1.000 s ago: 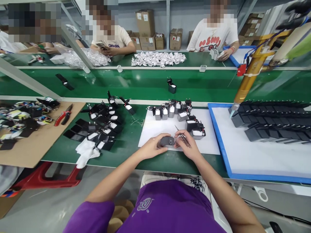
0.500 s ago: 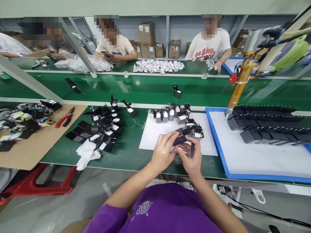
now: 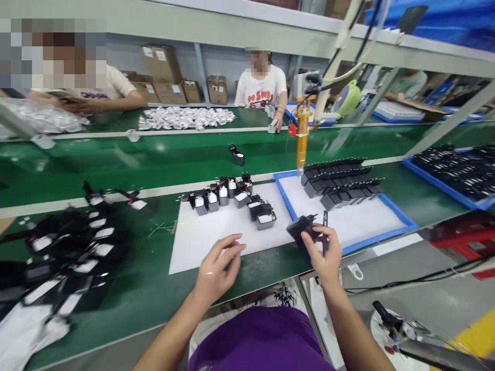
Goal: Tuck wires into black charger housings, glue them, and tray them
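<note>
My right hand (image 3: 325,250) holds a black plug adapter (image 3: 300,229) by its pronged end, near the front left edge of the blue-rimmed tray (image 3: 350,249). A thin black tool (image 3: 325,232) stands upright between the fingers of that same hand. Over the front edge of the white sheet (image 3: 228,226), my left hand (image 3: 220,268) is empty, its fingers apart and slightly curled. On that sheet, several open adapter housings (image 3: 266,219) with white parts inside form a bent row. Closed black adapters (image 3: 336,180) stand in rows in the tray.
Many dark parts (image 3: 73,247) and a white glove (image 3: 23,330) lie at the left. A yellow dispenser (image 3: 302,139) hangs over the tray. Behind the green belt (image 3: 174,154), people sit near white parts (image 3: 185,118). Another filled tray (image 3: 460,170) is at the right.
The view has turned to the right. My hands have parted: my left hand has let go of the adapter, and my right hand has carried it to the tray's edge.
</note>
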A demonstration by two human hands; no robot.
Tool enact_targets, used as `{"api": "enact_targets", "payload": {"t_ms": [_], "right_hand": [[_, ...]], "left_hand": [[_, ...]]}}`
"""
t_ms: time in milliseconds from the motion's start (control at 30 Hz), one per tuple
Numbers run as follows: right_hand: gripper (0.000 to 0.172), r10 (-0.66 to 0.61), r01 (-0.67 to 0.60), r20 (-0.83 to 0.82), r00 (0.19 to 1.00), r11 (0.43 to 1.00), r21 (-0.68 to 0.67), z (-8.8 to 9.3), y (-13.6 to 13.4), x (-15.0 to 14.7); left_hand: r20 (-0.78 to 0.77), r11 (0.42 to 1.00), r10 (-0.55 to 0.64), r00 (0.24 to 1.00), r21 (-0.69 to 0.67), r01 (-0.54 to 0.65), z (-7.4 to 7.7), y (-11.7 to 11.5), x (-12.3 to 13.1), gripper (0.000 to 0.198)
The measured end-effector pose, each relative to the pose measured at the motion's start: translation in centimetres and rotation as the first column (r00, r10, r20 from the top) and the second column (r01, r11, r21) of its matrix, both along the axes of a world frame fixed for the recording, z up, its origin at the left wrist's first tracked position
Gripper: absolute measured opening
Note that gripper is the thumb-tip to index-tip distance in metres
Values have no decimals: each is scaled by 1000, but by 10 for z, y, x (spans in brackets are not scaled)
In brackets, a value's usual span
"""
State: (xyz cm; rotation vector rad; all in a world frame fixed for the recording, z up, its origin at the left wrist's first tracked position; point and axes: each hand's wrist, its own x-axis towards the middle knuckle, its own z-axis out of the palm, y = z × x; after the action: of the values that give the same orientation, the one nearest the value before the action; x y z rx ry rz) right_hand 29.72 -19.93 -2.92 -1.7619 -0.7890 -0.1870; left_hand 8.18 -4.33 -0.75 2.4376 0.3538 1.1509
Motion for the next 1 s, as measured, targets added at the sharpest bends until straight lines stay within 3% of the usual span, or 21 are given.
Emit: {"api": "enact_targets", "payload": {"t_ms": [100,200,333,433,533,600,667,733,800,900,933,1000], "right_hand": [[28,-144,171,148,978,968,-183,-3,-8,60],[26,-146,256,312,939,901,-351,-3,-3,106],[21,-78,321,432,898,788,-526,-4,11,124],[22,-93,381,480,872,744,-549,-7,14,123],[26,-149,429,523,839,772,-468,-7,8,119],[25,-151,397,553,819,845,-357,-1,2,109],[22,-42,223,565,824,941,-254,12,0,91],[26,206,-71,541,815,963,-261,28,7,66],[28,439,-289,494,750,890,-352,46,27,40],[37,538,-414,446,715,840,-349,71,88,15],[43,538,-414,388,748,835,-362,77,116,13],[51,406,-253,310,860,865,-433,87,175,19]], "left_hand": [[-63,1000,-15,998,-1,15,-5,17,-2,21],[-150,1000,-23,988,-10,22,-8,28,0,18],[-284,997,-2,959,-77,-21,-3,40,2,23],[-363,995,-24,932,-98,-13,2,51,2,28],[-403,996,-46,914,-94,9,2,63,0,29],[-423,995,-49,905,-97,8,-1,70,0,28],[-438,994,-47,898,-108,-1,-5,77,-1,28],[-432,992,-39,901,-122,-16,-11,82,-2,27],[-406,991,-26,913,-127,-29,-17,85,-2,26],[-371,990,-35,928,-140,-19,-26,85,-5,24],[-362,989,-47,931,-146,-7,-28,85,-6,24],[-344,986,-70,936,-164,14,-32,83,-7,24]]}}
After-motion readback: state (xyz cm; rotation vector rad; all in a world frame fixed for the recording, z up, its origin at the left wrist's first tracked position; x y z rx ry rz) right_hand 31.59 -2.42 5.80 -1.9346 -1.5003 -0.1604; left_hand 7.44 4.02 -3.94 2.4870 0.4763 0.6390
